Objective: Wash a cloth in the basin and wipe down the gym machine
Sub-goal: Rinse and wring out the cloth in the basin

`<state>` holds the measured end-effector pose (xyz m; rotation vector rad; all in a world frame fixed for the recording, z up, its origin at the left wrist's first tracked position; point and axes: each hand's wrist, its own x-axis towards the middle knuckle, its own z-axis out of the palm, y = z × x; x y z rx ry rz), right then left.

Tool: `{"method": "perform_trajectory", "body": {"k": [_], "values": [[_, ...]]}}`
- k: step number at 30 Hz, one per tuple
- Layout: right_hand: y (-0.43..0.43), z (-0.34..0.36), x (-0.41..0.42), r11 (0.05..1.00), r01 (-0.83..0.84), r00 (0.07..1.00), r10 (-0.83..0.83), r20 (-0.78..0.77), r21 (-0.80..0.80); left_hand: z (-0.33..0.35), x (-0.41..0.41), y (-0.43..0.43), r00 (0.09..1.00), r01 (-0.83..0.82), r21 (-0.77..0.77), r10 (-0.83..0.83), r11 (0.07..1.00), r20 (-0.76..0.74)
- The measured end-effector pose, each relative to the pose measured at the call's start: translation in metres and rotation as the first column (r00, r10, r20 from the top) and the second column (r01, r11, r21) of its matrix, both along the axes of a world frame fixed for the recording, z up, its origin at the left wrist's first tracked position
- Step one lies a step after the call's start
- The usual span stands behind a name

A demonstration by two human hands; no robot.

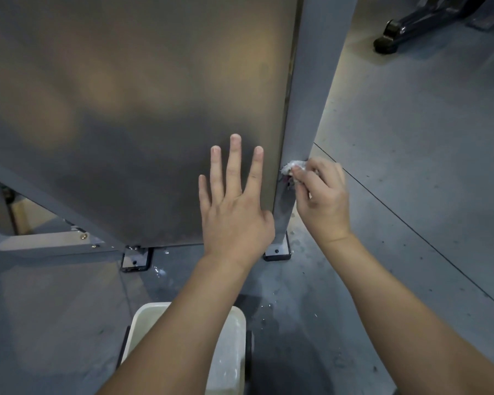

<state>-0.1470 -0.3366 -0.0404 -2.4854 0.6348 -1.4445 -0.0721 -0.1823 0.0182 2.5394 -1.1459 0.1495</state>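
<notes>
The gym machine fills the upper left: a dark smooth panel (131, 115) framed by a grey upright post (311, 89). My left hand (234, 206) lies flat on the panel's lower right, fingers straight and spread. My right hand (322, 195) grips a small bunched white cloth (293, 166) and holds it against the lower part of the grey post. A white basin (234, 354) stands on the floor below, partly hidden behind my left forearm.
The post ends in a black bolted foot (277, 250), with a second foot (136, 260) to its left. Wet spots mark the grey floor (411, 181) near the feet. Another machine's dark leg (405, 27) stands at the top right. A grey frame bar (40, 240) runs at lower left.
</notes>
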Motion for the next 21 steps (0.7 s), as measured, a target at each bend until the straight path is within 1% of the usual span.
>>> {"method": "perform_trajectory", "body": {"k": [4, 10, 13, 14, 17, 18, 19, 21], "values": [[0.002, -0.02, 0.0, 1.0, 0.008, 1.0, -0.007, -0.016, 0.014, -0.012, 0.0, 0.004, 1.0, 0.005, 0.062, -0.005, 0.998, -0.003], [0.003, -0.063, -0.004, 0.997, -0.003, 0.993, 0.013, -0.119, 0.078, -0.017, 0.012, 0.004, 0.999, 0.031, 0.128, -0.032, 0.991, 0.009], [0.008, -0.066, -0.007, 0.992, 0.01, 0.984, 0.012, -0.176, 0.123, -0.017, 0.014, 0.003, 0.999, 0.033, 0.16, -0.035, 0.987, 0.01], [0.008, -0.058, -0.006, 0.99, 0.019, 0.988, 0.002, -0.151, 0.136, -0.016, 0.014, 0.002, 0.999, 0.032, 0.162, -0.033, 0.986, 0.004], [0.002, -0.029, 0.0, 0.993, 0.029, 1.0, -0.029, 0.006, 0.117, -0.016, 0.016, 0.0, 0.999, 0.032, 0.172, -0.033, 0.985, 0.001], [0.002, -0.03, 0.001, 0.993, 0.028, 0.999, -0.03, 0.015, 0.114, -0.017, 0.017, 0.0, 0.999, 0.034, 0.176, -0.035, 0.984, 0.002], [0.004, -0.039, 0.0, 0.991, 0.029, 1.0, -0.029, -0.006, 0.132, -0.017, 0.017, 0.001, 0.999, 0.037, 0.179, -0.038, 0.983, 0.003], [0.014, -0.066, -0.003, 0.976, 0.038, 0.994, -0.014, -0.112, 0.217, -0.017, 0.017, 0.002, 0.999, 0.036, 0.176, -0.037, 0.984, 0.005]]}}
